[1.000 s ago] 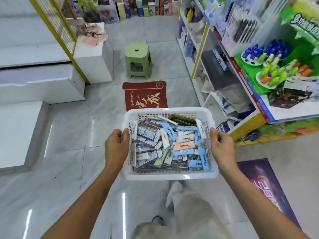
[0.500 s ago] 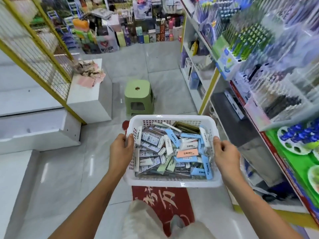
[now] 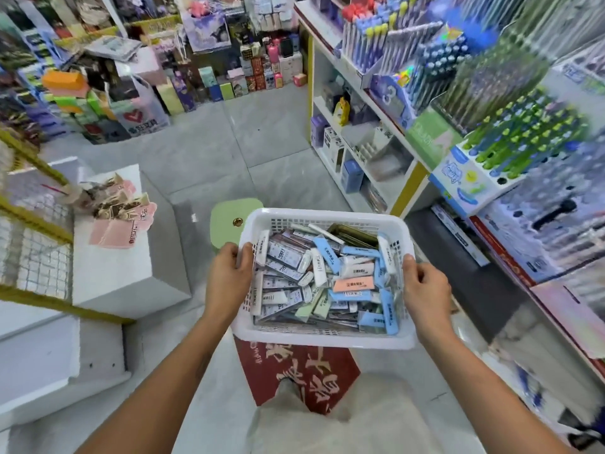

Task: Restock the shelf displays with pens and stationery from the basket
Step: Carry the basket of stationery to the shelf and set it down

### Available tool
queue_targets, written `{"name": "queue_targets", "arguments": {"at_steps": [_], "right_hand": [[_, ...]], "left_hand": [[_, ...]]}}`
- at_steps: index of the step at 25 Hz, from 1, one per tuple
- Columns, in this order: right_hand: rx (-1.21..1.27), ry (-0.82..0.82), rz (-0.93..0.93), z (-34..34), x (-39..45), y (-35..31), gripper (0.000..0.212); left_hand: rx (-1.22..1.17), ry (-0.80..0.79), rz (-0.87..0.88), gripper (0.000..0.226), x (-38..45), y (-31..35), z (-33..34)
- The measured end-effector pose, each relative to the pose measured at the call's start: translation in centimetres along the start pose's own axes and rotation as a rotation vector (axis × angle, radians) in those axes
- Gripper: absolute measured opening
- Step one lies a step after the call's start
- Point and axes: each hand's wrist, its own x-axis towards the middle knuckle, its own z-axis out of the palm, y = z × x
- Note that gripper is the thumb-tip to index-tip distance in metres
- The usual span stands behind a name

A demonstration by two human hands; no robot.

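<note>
A white plastic basket (image 3: 324, 340) hangs in front of me at waist height, carried level. It is full of several small stationery packs (image 3: 327, 283) in blue, white, pale green and orange. My left hand (image 3: 227, 276) grips the basket's left rim, thumb over the edge. My right hand (image 3: 425, 288) grips the right rim the same way. To the right stand the shelf displays (image 3: 465, 132), with tiers of pens in blue and green holders, partly blurred.
A green stool (image 3: 226, 224) stands on the floor just beyond the basket. A red mat (image 3: 294, 368) lies under my feet. White blocks (image 3: 111, 257) and a yellow-framed mesh panel (image 3: 32, 221) line the left. Stacked goods (image 3: 137, 86) close off the aisle's far end.
I have walked forward along the aisle: the stool and shelves have come nearer and the red mat has slid under my feet. Both hands keep the same grip on the basket.
</note>
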Motion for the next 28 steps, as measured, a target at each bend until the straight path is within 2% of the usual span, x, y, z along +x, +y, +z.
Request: {"name": "queue_targets", "arguments": {"at_steps": [7, 14, 20, 24, 28], "right_hand": [[-0.029, 0.112, 0.055, 6.4, 13.8, -7.3, 0.049], [0.0, 0.135, 0.062, 12.7, 29.6, -13.1, 0.052], [0.022, 0.151, 0.096, 16.7, 36.0, -17.9, 0.046], [0.082, 0.107, 0.154, 21.2, 40.2, -20.3, 0.047], [0.119, 0.144, 0.233, 26.7, 45.0, -21.6, 0.046]], "left_hand": [[0.089, -0.046, 0.069, 0.042, 18.7, 3.9, 5.8], [0.114, -0.04, 0.072, 0.038, 36.2, 8.8, 12.8], [0.159, -0.107, 0.126, 0.037, 46.8, 12.7, 13.6], [0.219, -0.139, 0.142, 0.039, 54.4, 13.3, 14.3], [0.259, -0.196, 0.165, 0.04, 62.8, 12.6, 16.8]]}}
